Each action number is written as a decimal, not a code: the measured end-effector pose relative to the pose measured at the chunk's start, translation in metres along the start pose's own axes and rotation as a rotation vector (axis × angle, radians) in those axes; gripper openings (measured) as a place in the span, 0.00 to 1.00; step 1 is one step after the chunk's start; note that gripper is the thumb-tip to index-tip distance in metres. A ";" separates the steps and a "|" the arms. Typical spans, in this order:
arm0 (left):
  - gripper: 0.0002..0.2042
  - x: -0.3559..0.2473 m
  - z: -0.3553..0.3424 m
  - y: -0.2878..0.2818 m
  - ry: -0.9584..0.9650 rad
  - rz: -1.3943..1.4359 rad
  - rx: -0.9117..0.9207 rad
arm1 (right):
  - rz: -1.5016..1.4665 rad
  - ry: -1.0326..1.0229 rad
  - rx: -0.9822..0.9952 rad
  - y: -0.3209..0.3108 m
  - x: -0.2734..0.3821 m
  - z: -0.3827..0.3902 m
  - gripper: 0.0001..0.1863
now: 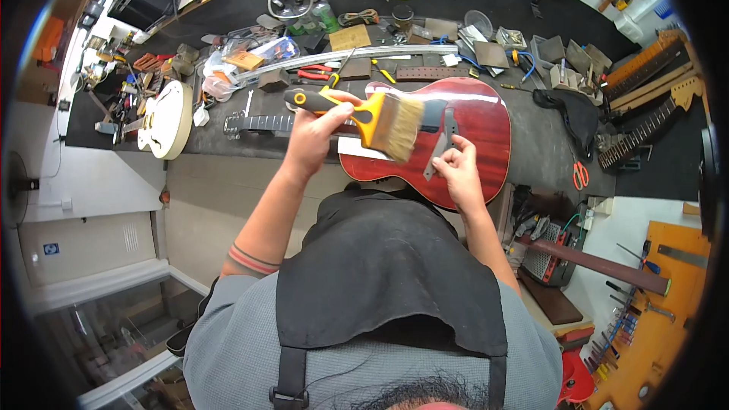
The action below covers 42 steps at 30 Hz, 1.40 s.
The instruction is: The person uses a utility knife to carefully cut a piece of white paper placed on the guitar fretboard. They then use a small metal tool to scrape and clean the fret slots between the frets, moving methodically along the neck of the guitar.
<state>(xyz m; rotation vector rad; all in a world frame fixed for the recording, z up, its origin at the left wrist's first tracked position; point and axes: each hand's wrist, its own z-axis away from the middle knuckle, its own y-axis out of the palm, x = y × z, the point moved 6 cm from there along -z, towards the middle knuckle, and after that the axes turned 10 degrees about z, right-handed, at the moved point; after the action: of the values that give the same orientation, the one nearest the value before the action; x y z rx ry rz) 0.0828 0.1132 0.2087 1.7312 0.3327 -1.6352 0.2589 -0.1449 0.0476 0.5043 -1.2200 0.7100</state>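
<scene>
My left hand [317, 130] is closed round the black-and-yellow handle of a wide pale-bristled paintbrush [399, 127], held over a glossy red acoustic guitar [478, 121] lying on the bench. My right hand [460, 167] grips a thin grey flat piece [431, 167] with holes between its fingers, near the dark bridge or soundhole area of the guitar. Part of the guitar top is hidden behind the brush. A white strip [353, 149] lies on the guitar beside my left hand, and the neck [262, 123] extends to the left.
A cream guitar body [171, 121] lies at the bench's left. Pliers [315, 74], a long metal bar [349, 55] and assorted clutter line the back of the bench [205, 148]. Red-handled scissors [579, 175], a black cloth [569, 118] and spare necks [638, 133] sit at the right.
</scene>
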 end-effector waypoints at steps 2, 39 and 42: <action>0.10 -0.013 -0.013 -0.033 0.123 -0.255 -0.065 | 0.001 -0.010 -0.050 -0.014 -0.007 0.007 0.40; 0.18 0.061 -0.030 -0.106 0.469 -0.578 0.444 | 0.828 -0.061 -0.394 0.110 0.092 0.073 0.07; 0.26 0.056 0.002 -0.057 0.456 -0.655 0.507 | 0.989 -0.264 -0.124 0.125 0.118 0.036 0.07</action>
<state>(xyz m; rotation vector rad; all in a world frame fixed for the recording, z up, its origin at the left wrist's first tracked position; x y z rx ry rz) 0.0547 0.1359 0.1376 2.5841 0.8270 -1.8518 0.1649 -0.0580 0.1680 -0.1635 -1.7544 1.4114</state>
